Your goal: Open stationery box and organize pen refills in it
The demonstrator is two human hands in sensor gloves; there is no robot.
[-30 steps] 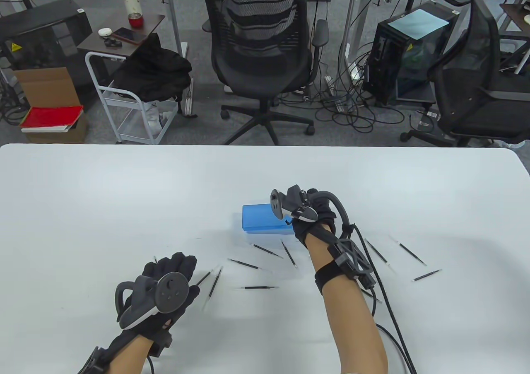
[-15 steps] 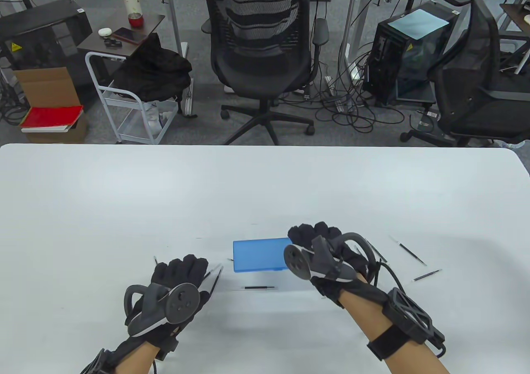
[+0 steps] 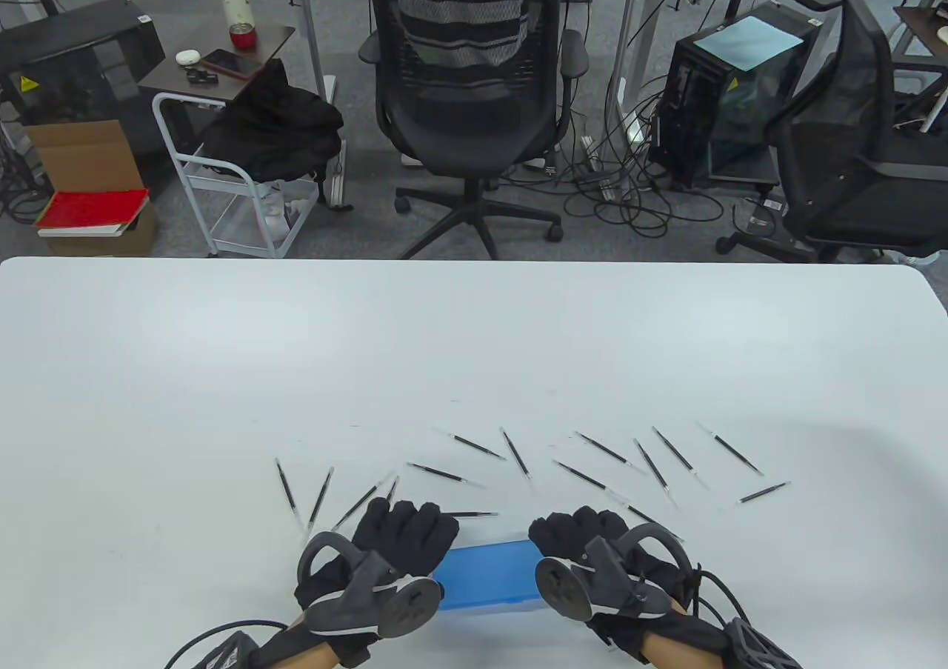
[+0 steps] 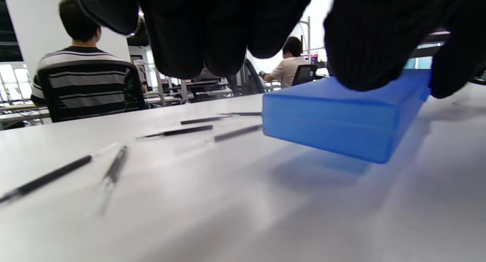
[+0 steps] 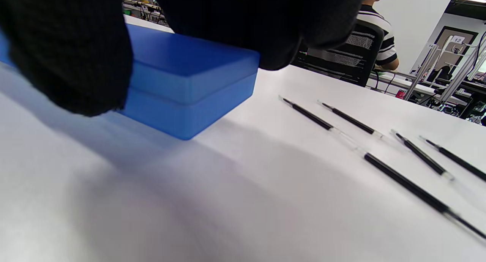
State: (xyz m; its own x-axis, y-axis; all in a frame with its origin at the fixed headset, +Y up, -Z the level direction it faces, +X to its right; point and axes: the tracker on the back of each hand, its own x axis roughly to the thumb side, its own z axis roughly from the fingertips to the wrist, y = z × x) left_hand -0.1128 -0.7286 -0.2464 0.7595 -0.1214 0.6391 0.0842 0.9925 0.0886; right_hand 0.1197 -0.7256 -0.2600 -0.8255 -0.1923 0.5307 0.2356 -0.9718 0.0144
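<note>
You hold the box [image 3: 485, 574] at the near edge of the worktop [image 3: 474, 343], left hand [image 3: 385, 558] and right hand [image 3: 592, 558] each curled over one end. The lid looks closed, refills [image 3: 518, 461] loose beyond. Next, lift the lid.

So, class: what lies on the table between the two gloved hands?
The closed blue box lies between the left hand and right hand, each gripping one end. The table view shows it best.
</note>
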